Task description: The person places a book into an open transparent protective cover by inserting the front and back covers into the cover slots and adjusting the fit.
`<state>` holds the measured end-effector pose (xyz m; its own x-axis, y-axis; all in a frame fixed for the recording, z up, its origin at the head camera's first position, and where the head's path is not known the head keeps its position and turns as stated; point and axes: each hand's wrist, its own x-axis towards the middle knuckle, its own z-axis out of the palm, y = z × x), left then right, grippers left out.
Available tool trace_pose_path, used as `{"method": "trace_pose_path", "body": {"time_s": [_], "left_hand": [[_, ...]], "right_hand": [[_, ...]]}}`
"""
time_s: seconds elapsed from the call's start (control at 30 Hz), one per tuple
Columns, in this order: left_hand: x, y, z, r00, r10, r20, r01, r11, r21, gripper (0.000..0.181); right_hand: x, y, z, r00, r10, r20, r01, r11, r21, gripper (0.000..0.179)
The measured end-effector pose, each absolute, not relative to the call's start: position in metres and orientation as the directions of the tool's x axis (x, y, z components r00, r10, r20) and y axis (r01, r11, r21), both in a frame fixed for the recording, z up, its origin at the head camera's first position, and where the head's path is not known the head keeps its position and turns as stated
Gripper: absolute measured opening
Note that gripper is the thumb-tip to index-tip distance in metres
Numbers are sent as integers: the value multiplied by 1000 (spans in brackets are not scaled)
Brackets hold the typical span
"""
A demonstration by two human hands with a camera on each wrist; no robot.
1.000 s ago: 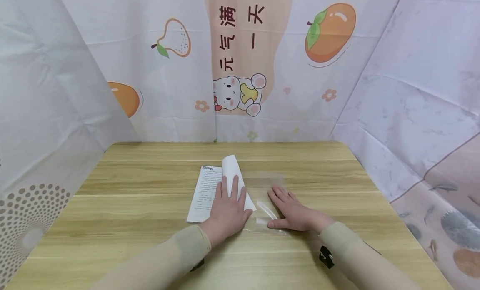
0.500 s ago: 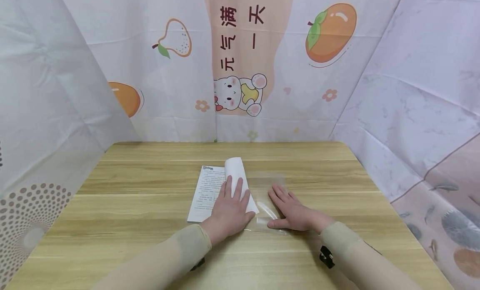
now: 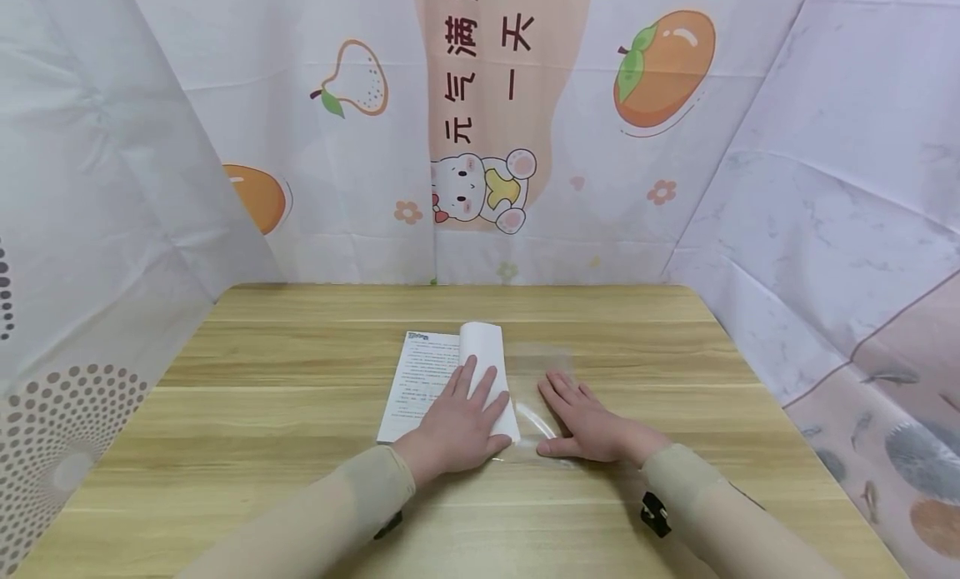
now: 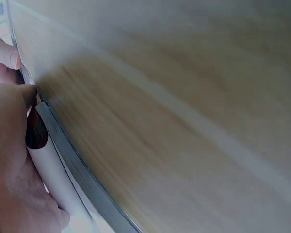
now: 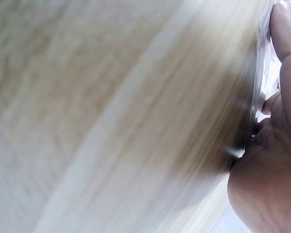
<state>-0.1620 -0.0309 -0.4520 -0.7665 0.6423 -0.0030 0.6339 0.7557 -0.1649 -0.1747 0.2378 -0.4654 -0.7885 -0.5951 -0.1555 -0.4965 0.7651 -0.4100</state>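
Note:
A book (image 3: 416, 383) with printed text lies open on the table, its white leaf (image 3: 482, 346) curled over toward the right. My left hand (image 3: 459, 425) lies on this leaf with fingers spread, pressing near its lower part. In the left wrist view the leaf bulges in a roll under the left palm (image 4: 14, 165), above the book's page edges (image 4: 87, 179). Clear plastic film (image 3: 540, 358) extends to the right of the book. On that film rests my right hand (image 3: 588, 422), fingers extended and thumb apart. The right wrist view shows the film's edge (image 5: 260, 58) under the fingers.
The wooden table (image 3: 300, 354) extends around the book on all sides. Behind it hangs a printed curtain (image 3: 300, 212), and further cloth (image 3: 840, 254) closes off the right side.
My left hand has moved slightly to the right along the leaf. The leaf has swung further right and down, lying more nearly straight beside the page. The right hand has stayed in place.

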Motion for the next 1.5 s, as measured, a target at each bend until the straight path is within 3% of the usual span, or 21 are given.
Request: {"method": "trace_pose_path", "body": {"time_s": [0.9, 1.5], "left_hand": [[-165, -39, -445, -647, 757, -93, 762, 638, -108, 67], [-166, -40, -439, -625, 768, -136, 780, 611, -136, 72]], "right_hand": [[-167, 233, -448, -781, -595, -190, -491, 772, -404, 100], [-169, 234, -453, -780, -607, -154, -502, 753, -426, 101]]}}
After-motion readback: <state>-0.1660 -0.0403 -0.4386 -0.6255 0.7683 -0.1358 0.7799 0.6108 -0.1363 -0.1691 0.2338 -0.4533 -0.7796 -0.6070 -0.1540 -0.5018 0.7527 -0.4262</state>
